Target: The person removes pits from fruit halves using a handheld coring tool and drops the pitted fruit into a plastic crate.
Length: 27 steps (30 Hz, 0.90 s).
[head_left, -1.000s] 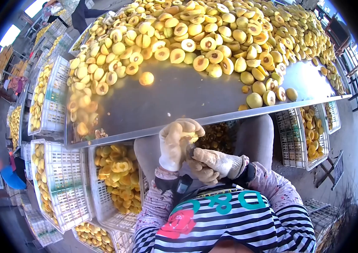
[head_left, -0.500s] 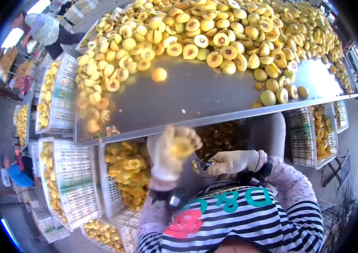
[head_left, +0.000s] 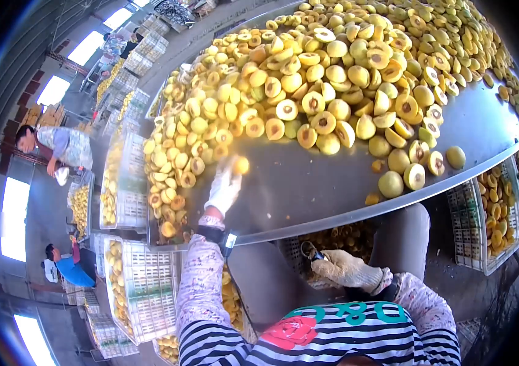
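My left hand (head_left: pixel 225 186), in a pale glove, reaches over the metal table with its fingers at a yellow peach half (head_left: pixel 242 165). The hand is slightly blurred, but the fingers appear closed around the fruit's left side. In front of my lap, my right hand (head_left: pixel 348 269), also gloved, grips a pitting tool (head_left: pixel 310 251) with a dark handle and a looped metal end. Beyond my left hand rises a large heap of halved peaches (head_left: pixel 308 73), many with the brown pit hollow facing up.
The metal table's raised front edge (head_left: pixel 357 215) runs between my body and the fruit. White crates (head_left: pixel 149 287) of peach halves stand at left, with another crate (head_left: pixel 485 226) at right. Peach pieces lie below, between my knees. Two people (head_left: pixel 67 149) are at the far left.
My left hand has moved from my lap up and forward onto the table, to the lone peach half. The piece it held earlier is gone from it. The right hand keeps the tool.
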Each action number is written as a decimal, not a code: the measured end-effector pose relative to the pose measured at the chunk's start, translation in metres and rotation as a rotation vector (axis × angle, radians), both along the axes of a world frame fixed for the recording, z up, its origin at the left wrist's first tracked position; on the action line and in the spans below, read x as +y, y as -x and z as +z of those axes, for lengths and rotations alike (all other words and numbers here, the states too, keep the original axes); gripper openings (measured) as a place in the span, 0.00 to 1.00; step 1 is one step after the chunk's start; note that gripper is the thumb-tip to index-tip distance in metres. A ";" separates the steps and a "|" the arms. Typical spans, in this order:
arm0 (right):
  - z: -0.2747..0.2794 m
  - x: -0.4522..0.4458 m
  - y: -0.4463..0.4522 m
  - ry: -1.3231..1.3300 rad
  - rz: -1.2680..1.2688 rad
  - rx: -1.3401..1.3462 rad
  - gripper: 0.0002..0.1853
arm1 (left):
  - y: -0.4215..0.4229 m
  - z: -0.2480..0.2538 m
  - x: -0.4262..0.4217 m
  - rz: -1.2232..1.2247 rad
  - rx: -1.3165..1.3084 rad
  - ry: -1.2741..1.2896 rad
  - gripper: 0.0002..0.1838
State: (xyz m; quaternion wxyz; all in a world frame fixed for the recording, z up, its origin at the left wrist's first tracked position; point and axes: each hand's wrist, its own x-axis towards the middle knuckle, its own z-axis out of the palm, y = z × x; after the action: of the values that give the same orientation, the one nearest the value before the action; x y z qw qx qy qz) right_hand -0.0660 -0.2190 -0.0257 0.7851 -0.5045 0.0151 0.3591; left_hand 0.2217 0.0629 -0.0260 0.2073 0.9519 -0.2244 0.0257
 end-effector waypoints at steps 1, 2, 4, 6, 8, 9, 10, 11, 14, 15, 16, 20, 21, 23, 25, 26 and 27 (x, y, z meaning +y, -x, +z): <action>-0.014 0.000 0.003 0.012 0.019 -0.033 0.23 | -0.010 -0.009 -0.007 0.019 0.065 -0.076 0.31; -0.035 0.003 0.006 -0.017 0.000 -0.107 0.24 | -0.014 -0.021 -0.013 0.064 0.039 -0.195 0.27; -0.027 0.001 0.005 0.038 -0.018 -0.142 0.26 | -0.017 -0.002 -0.035 0.175 0.118 -0.291 0.21; -0.023 0.003 0.001 0.022 -0.019 -0.218 0.26 | -0.004 0.002 -0.038 0.168 0.183 -0.186 0.16; -0.016 0.000 -0.006 -0.012 0.004 -0.198 0.25 | 0.007 0.001 -0.025 0.140 0.473 0.254 0.13; -0.012 0.000 -0.008 -0.047 0.025 -0.129 0.24 | 0.033 0.017 -0.035 0.179 0.702 0.705 0.13; -0.008 0.002 -0.009 -0.079 0.050 -0.055 0.24 | 0.064 0.034 -0.043 0.136 0.824 1.003 0.18; -0.004 0.004 -0.010 -0.150 0.027 -0.041 0.23 | 0.093 0.043 -0.050 0.074 0.911 1.160 0.20; 0.020 0.020 -0.017 -0.031 0.013 -0.027 0.26 | 0.160 0.049 -0.067 0.022 1.045 1.436 0.26; 0.022 0.026 -0.017 -0.001 -0.011 -0.054 0.27 | 0.175 0.045 -0.075 0.029 0.987 1.454 0.26; 0.021 0.033 -0.018 0.025 -0.031 -0.087 0.27 | 0.190 0.052 -0.082 0.076 0.947 1.445 0.26; 0.034 0.062 -0.014 0.185 -0.122 -0.082 0.29 | 0.214 0.050 -0.094 0.245 0.787 1.557 0.23; 0.036 0.065 -0.013 0.203 -0.106 -0.084 0.30 | 0.216 0.049 -0.092 0.259 0.771 1.570 0.23; 0.046 0.076 -0.011 0.326 -0.131 -0.138 0.31 | 0.219 0.052 -0.087 0.276 0.671 1.567 0.22; 0.038 0.086 -0.009 0.454 -0.118 -0.256 0.31 | 0.223 0.059 -0.077 0.269 0.641 1.495 0.22; 0.030 0.091 -0.008 0.477 -0.109 -0.310 0.31 | 0.225 0.063 -0.073 0.268 0.625 1.459 0.22; 0.026 0.094 -0.008 0.500 -0.101 -0.365 0.31 | 0.229 0.071 -0.070 0.281 0.616 1.454 0.21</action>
State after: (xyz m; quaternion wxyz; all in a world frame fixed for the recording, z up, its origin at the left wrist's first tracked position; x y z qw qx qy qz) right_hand -0.0584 -0.1248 -0.0001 0.6433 -0.7367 -0.0130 0.2083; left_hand -0.0073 -0.0076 0.0453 0.8228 0.5624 0.0379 -0.0725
